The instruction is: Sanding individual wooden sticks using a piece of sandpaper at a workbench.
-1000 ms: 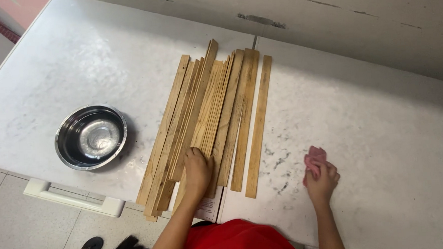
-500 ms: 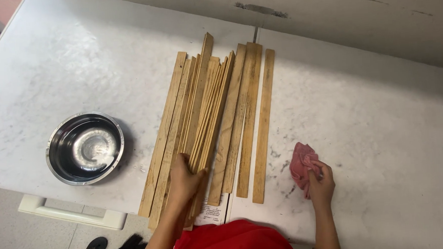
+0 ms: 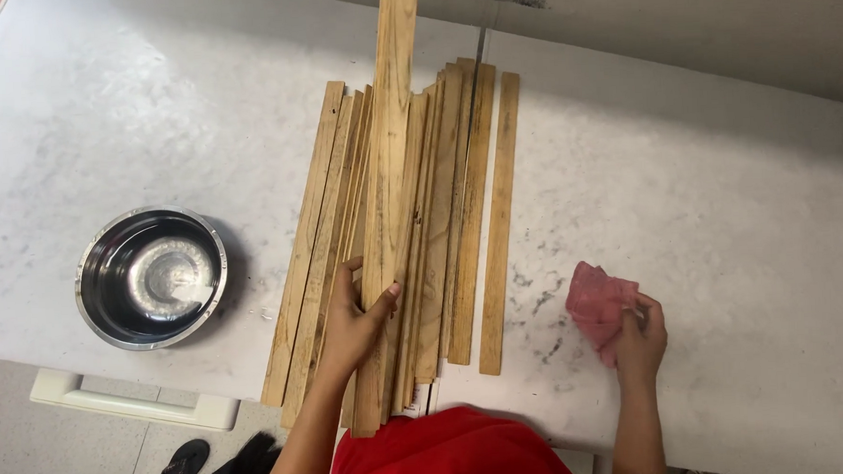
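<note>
Since half a second ago, lifted at its near end and now raised over the pile: 1 wooden strip (image 3: 391, 200), with left hand (image 3: 354, 318) in closed grip around its lower part. Under it, the other wooden strips (image 3: 468, 207) lying side by side on the white worktop (image 3: 723, 205). Right hand (image 3: 640, 336) in closed grip on a pink cloth (image 3: 597, 302) resting on the worktop, well apart from the steel bowl (image 3: 151, 277) at the left.

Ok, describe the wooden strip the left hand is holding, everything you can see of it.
The wooden strip is a long, flat, pale tan slat with darker grain streaks and a squared far end. It looks like raw, unfinished wood. The left hand grips it near the end closest to the person, thumb across its top face. It lies lengthwise above the pile of similar strips on the white table, its far end reaching past theirs. Whether it touches them cannot be told.
</note>
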